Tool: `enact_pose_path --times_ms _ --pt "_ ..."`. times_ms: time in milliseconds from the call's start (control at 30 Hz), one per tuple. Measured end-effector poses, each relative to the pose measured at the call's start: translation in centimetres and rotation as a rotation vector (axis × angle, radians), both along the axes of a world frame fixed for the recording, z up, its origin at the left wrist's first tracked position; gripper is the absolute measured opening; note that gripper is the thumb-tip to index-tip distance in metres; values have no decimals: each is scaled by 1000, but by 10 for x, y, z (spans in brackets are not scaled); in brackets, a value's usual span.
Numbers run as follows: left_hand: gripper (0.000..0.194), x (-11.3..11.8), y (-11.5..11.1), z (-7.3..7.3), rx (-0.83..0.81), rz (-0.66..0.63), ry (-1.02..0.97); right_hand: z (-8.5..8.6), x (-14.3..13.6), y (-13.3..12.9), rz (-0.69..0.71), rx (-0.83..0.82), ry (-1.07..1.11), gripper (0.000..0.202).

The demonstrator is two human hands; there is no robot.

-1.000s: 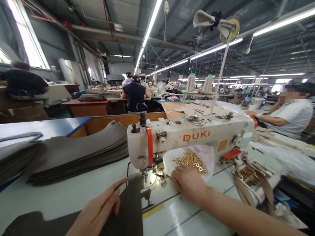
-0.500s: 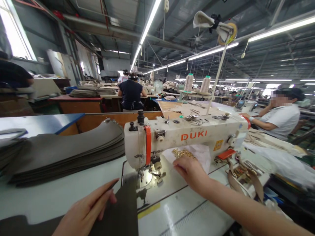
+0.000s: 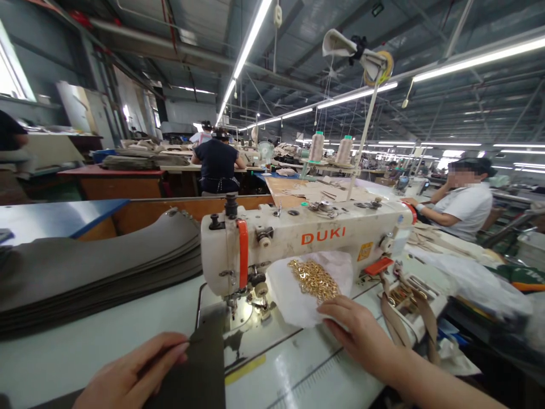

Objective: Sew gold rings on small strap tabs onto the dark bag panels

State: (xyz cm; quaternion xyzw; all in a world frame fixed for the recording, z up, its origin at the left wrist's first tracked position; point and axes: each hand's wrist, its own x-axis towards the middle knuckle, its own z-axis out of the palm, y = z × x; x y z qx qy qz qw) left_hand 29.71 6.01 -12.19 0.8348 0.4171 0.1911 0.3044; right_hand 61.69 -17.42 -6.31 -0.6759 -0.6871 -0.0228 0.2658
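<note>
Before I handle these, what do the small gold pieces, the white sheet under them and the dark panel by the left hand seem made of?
Gold pieces: probably metal, polished, judging by their bright glints. White sheet: thin, pale and softly creased; plastic or paper, I can't tell which. Dark panel: perhaps fabric or leather-like material, matt, from its even, dull surface.

Gold loops (image 3: 315, 279) lie heaped on white sheeting (image 3: 283, 296) near flat dark fabric (image 3: 208, 360).

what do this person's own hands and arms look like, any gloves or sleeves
The left hand and right hand are both bare, without gloves. The right forearm is bare too: no sleeve, watch or bracelet shows on it. No rings can be seen on either hand.
</note>
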Motion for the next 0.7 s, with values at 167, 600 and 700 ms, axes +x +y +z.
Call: enact_pose_path --times_ms 167,600,700 --pt "31 0 3 -2 -45 21 -41 15 11 41 -151 -144 -170 17" --pt "26 13 -30 36 -39 -17 -100 11 12 103 -179 -415 -268 27" --pt "30 9 -21 27 -48 -64 -72 12 16 104 -193 -382 -183 25"
